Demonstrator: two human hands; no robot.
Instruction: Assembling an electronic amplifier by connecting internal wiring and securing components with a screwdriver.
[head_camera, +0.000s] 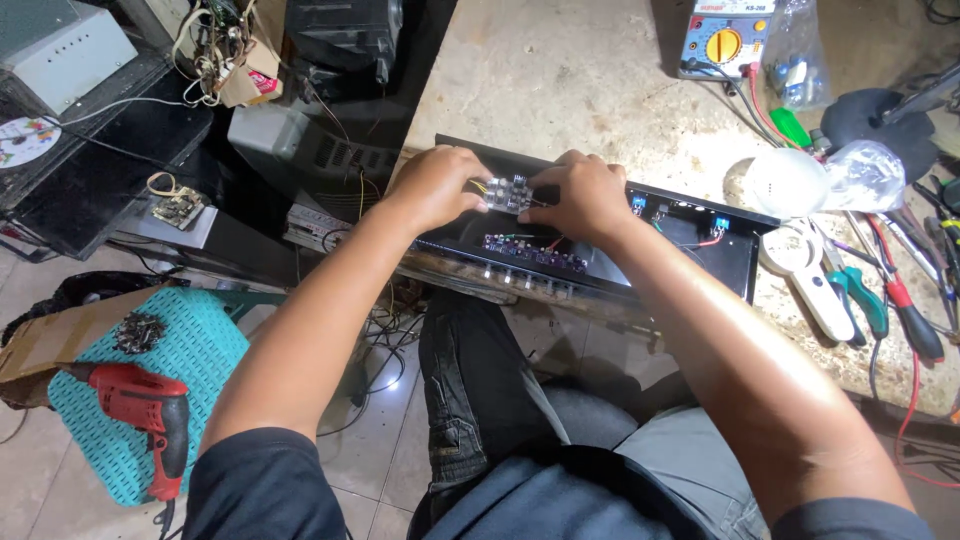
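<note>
Both hands — left hand (437, 188) & right hand (583, 195) — pinch a small circuit board (508, 192) between them, held w/ long axis left-right over the open black chassis (735, 262) on the counter (560, 80).

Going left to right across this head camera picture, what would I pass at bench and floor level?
Red drill → left hand → small circuit board held between both hands → right hand → white bulb → red-handled screwdriver.
</note>
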